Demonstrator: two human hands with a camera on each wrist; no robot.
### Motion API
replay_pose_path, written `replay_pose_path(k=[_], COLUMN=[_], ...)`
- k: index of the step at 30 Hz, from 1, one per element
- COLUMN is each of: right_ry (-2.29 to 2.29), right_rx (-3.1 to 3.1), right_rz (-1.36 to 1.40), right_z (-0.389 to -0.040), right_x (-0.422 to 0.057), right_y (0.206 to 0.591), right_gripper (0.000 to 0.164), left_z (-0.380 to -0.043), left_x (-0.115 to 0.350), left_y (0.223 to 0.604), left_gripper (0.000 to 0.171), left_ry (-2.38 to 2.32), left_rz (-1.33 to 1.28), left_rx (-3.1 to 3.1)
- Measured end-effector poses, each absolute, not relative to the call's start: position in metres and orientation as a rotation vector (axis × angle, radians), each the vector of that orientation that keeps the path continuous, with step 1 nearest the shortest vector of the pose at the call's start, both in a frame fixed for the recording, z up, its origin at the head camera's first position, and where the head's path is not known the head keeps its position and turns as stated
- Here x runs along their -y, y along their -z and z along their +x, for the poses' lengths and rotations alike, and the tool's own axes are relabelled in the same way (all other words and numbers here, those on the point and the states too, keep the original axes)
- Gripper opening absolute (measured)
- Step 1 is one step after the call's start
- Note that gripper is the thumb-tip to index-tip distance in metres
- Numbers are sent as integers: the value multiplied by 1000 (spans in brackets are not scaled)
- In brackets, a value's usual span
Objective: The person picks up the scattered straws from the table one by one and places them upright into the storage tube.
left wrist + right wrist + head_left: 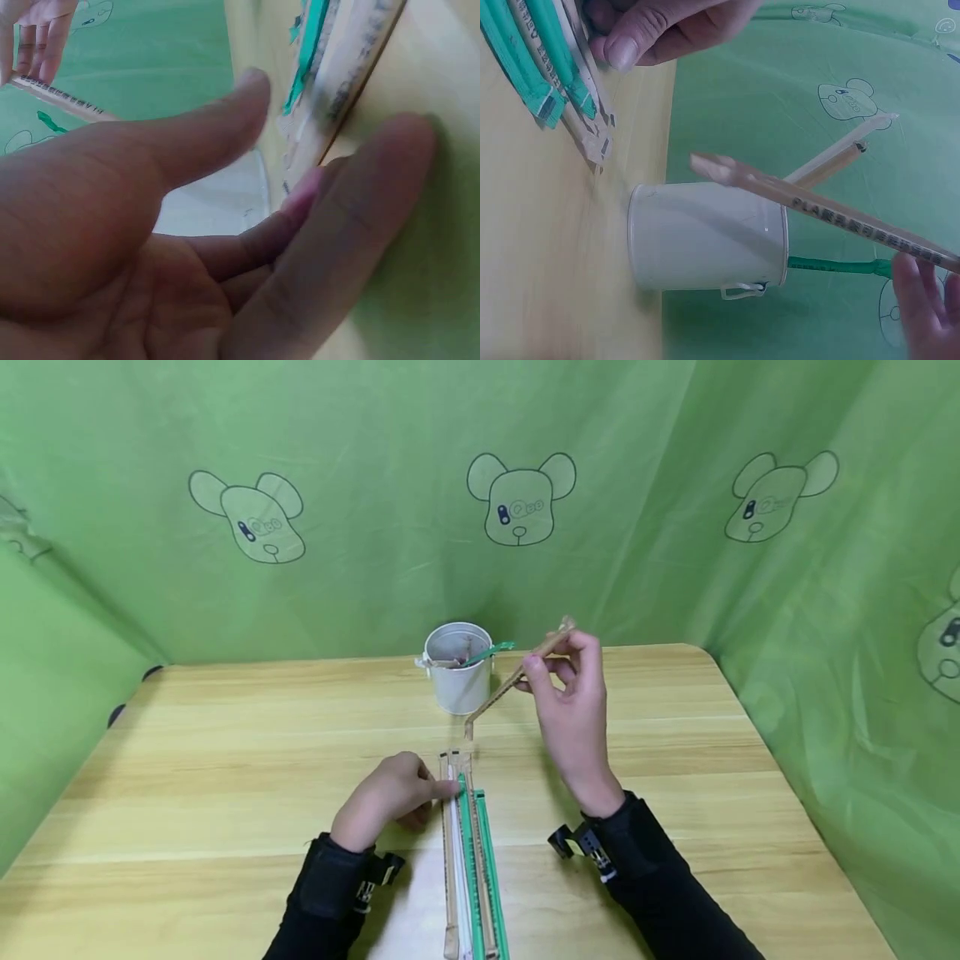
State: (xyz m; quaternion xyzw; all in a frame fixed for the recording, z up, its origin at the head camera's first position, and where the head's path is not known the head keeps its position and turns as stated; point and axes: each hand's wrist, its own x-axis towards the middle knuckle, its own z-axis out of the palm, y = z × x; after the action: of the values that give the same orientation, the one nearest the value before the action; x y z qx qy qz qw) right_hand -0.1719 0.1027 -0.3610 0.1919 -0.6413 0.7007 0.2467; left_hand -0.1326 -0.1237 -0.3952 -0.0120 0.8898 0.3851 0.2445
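Note:
My right hand [573, 710] pinches a brown paper-wrapped straw [840, 216] between thumb and fingers. The straw slants down leftward, its lower end in front of a small white metal bucket [459, 693]. On the table, a row of wrapped straws lies lengthwise, with brown [450, 885], white [462, 893] and green [489, 860] wrappers. My left hand [390, 793] is at the left side of the row near its far end, one extended digit reaching over the wrappers. In the left wrist view, its thumb [217, 139] is straight and the fingers are loosely bent.
A green-wrapped straw [840, 265] and a couple of paler ones [847, 150] stick out of the bucket. The bucket stands near the back edge of the wooden table [225, 777]. Green cloth [375, 568] printed with bear heads hangs behind and at the sides.

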Motion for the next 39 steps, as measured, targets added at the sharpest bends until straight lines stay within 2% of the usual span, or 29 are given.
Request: replay_pose_path(k=[8, 18, 29, 39], right_ry=[-1843, -1818, -1748, -1564], right_rx=[1537, 1428, 1817, 2253], right_rz=[592, 573, 483, 487], right_z=[-179, -189, -198, -205], right_x=[-104, -94, -91, -88], right_y=[352, 352, 371, 380], right_gripper=[25, 24, 24, 33], left_z=[-121, -113, -115, -116], left_x=[124, 118, 113, 112], left_y=[409, 411, 411, 409], left_gripper=[41, 32, 28, 27], left_ry=[-1188, -1233, -1230, -1211], left_rz=[-108, -109, -87, -70], left_rx=[-2402, -2405, -2374, -2395])
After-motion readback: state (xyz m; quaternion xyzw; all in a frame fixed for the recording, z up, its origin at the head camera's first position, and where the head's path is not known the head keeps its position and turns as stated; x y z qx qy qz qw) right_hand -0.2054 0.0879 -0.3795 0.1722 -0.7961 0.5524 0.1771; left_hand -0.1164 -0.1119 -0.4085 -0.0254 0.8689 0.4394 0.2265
